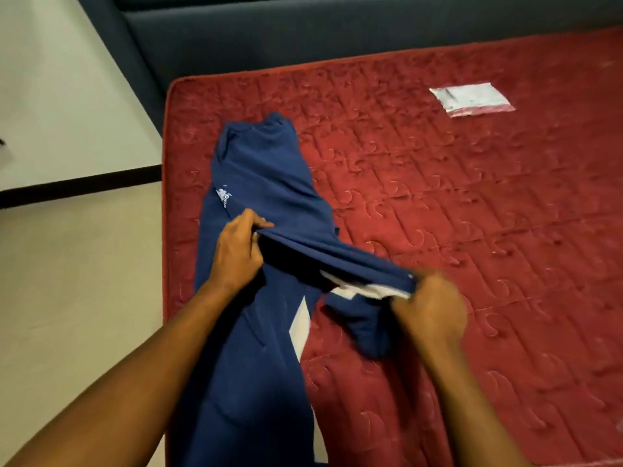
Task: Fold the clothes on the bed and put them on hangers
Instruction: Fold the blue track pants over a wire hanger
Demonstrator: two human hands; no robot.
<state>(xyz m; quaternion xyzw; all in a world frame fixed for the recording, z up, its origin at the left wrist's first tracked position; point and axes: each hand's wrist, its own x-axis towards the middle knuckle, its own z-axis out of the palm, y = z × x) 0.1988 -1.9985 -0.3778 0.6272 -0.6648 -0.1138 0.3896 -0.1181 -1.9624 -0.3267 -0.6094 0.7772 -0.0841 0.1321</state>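
A pair of navy blue track pants (pixel 266 170) with white stripes and a small white logo lies lengthwise along the left side of the red quilted mattress (pixel 472 230). One leg is lifted and stretched between my hands. My left hand (pixel 239 251) pinches the fabric near the middle of the pants. My right hand (pixel 428 308) grips the lifted leg's end, where a white stripe shows; this hand is blurred. The other leg runs down toward the bottom of the view. No hanger is visible.
A flat clear plastic packet (pixel 472 97) with white and pink contents lies on the far right of the mattress. A dark blue upholstered bed frame (pixel 236 35) borders the far side and left corner. Pale tiled floor (pixel 67 281) lies to the left.
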